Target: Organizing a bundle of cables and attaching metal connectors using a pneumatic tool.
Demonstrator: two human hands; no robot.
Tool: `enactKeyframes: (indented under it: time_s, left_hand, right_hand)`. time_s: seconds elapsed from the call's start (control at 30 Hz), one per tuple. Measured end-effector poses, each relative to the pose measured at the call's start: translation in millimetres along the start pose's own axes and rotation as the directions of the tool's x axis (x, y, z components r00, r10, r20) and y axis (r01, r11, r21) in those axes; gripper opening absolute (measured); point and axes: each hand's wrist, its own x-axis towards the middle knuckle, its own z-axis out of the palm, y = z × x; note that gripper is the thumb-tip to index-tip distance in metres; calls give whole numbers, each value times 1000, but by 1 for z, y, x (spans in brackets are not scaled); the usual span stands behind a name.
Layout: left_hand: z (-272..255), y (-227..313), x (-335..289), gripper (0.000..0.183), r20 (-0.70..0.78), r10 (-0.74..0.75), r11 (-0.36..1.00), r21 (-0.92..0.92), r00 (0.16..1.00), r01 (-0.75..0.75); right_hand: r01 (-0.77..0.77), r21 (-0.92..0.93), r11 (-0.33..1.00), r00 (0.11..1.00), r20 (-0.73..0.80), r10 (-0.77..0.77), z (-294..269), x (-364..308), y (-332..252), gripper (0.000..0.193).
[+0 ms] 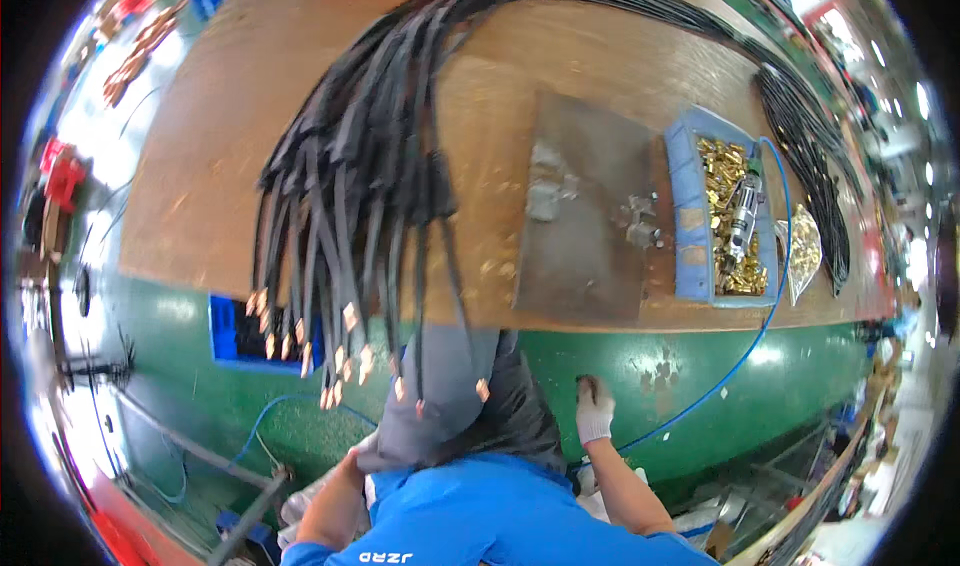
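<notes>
The bundle of black cables is lying across the brown surface in the upper middle of the frame, its ends with copper terminals hanging over the near edge, probably so they are dangling free and within reach. Just below them, at the lower middle, a dark grey cloth is draping over the wearer's front.

The right hand, in a white glove, is reaching up from the lower edge and resting against the green front panel just under the surface edge; its fingers are looking loosely curled, pinching nothing I can make out. The forearm is angling up and to the left. The left hand, also gloved, is lying low beside the cloth's lower left edge, mostly hidden, so I cannot tell whether it is gripping anything.

Further right, a grey metal plate is sitting on the surface, and beside it a blue tray of brass parts with a pneumatic tool, its blue hose looping downward.
</notes>
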Motion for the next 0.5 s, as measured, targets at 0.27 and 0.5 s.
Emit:
enactKeyframes:
  time_s: [0.27,0.5]
  left_hand:
    - [-81,11,-72,56,-339,-102,951,244,935,192]
    - [-78,24,-38,56,-592,-23,834,432,805,342]
  right_hand:
    - [-163,-284,945,313,894,322,59,10,275,51]
    - [430,-420,799,604,792,90,131,65,226,50]
